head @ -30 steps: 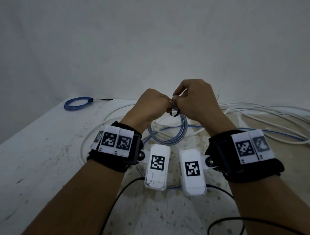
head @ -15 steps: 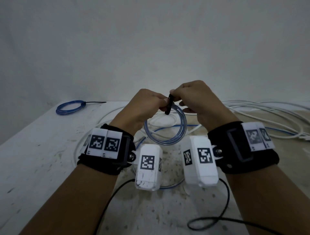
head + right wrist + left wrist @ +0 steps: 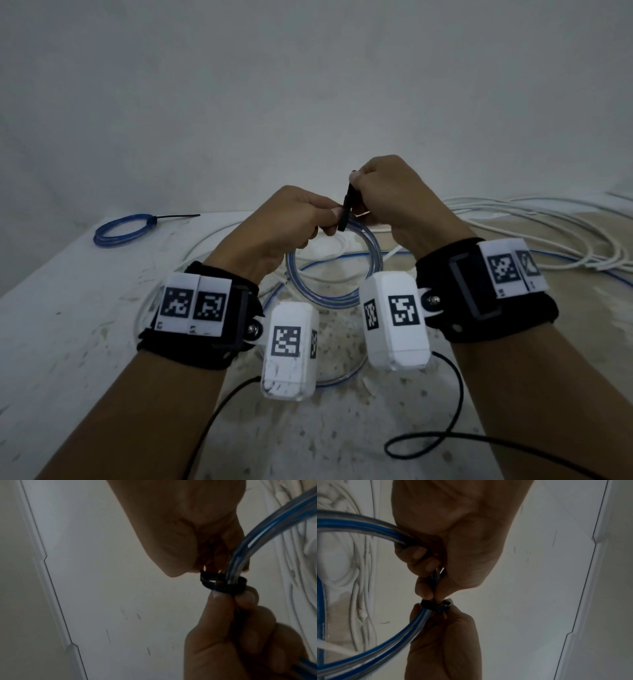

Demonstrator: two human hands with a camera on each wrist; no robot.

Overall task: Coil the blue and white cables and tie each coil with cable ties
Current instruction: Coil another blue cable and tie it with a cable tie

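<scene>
I hold a small coil of blue cable [image 3: 334, 270] upright above the table, between both hands. My left hand [image 3: 329, 222] grips the top of the coil [image 3: 368, 530], its fingers curled round the strands. A black cable tie [image 3: 346, 209] is looped round the strands [image 3: 223, 584] beside those fingers. My right hand [image 3: 356, 186] pinches the tie's tail, which points up. In the left wrist view the tie's loop [image 3: 436, 605] sits close round the bundle. A loose white cable [image 3: 520, 222] lies in a heap at the right.
A second blue coil [image 3: 120, 231], tied with a black cable tie whose tail sticks out to the right, lies at the table's far left corner. A loose blue cable [image 3: 561, 260] runs under my hands. A black lead [image 3: 445, 435] trails from my right wrist. The wall stands behind the table.
My right hand has risen with the tie's tail, and the black loop has drawn smaller round the coil. The coil now hangs more upright.
</scene>
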